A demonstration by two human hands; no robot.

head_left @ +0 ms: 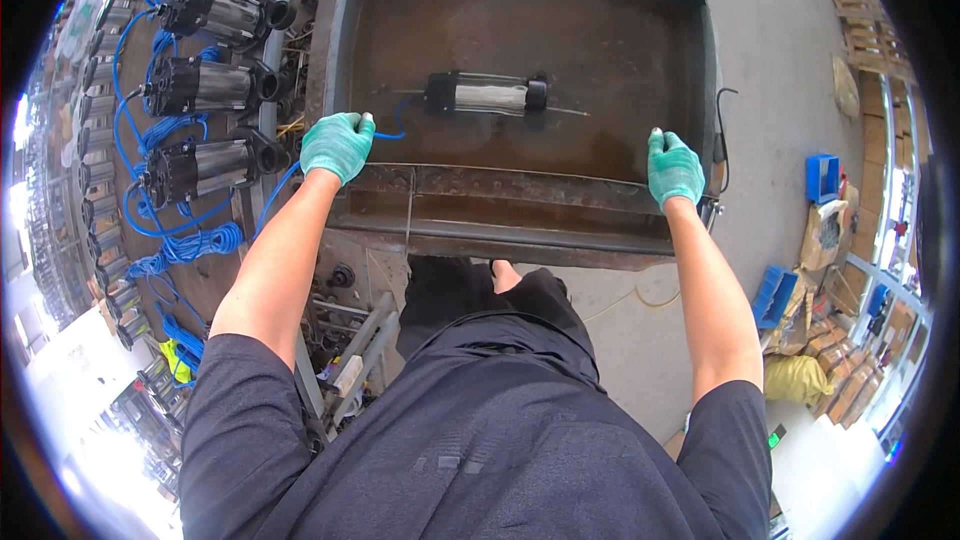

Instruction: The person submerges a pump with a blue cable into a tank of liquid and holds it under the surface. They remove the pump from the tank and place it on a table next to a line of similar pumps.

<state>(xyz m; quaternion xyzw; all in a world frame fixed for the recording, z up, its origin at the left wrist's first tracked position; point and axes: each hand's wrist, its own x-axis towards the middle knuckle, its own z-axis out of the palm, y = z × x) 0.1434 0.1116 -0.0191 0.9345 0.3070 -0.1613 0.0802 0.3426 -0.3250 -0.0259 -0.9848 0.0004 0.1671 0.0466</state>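
Observation:
My left hand (338,148), in a green glove, is closed at the left side of a wide metal tank (515,245). A blue cable (388,136) emerges beside its thumb and runs to a pump (490,94) with a silver body and black ends. The pump lies sideways in the tank, over a brown bottom, with a thin rod sticking out at its right end. My right hand (676,170), gloved alike, is closed near the tank's right wall, thumb up. Whatever its fingers hold is hidden.
Several similar pumps (205,85) stand in a row at the left, with coiled blue cable (205,242) beside them. A black hooked rod (727,140) hangs along the tank's right side. Farther right are blue bins (773,297), cartons and a wooden pallet (868,25).

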